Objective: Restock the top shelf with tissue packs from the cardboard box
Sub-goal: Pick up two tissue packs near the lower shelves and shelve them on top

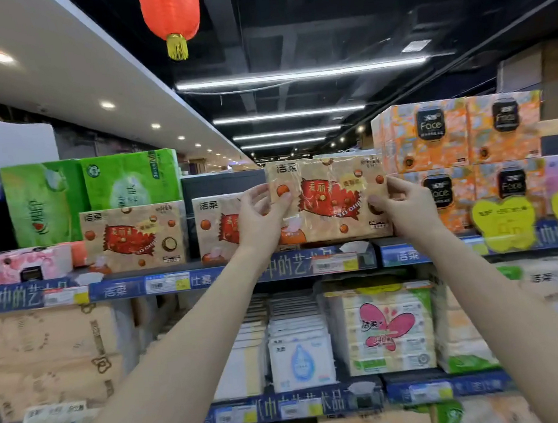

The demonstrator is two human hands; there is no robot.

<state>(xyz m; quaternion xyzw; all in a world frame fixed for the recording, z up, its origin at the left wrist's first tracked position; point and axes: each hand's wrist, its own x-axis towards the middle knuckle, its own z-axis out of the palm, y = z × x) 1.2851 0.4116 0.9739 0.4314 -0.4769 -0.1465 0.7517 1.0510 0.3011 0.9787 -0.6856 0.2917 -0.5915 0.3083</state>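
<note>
I hold a beige tissue pack (329, 199) with a red candy-wrapper print up at the top shelf (229, 275). My left hand (259, 218) grips its left edge and my right hand (404, 206) grips its right edge. The pack's bottom sits at about the level of the shelf board, upright, facing me. Two matching packs stand on the same shelf to its left, one (134, 237) free and one (219, 226) partly behind my left hand. The cardboard box is not in view.
Orange "Face" tissue packs (457, 134) are stacked two high right of the held pack. Green packs (129, 180) and a pink pack (18, 266) fill the shelf's left. Lower shelves hold more tissue goods. A red lantern (170, 12) hangs overhead.
</note>
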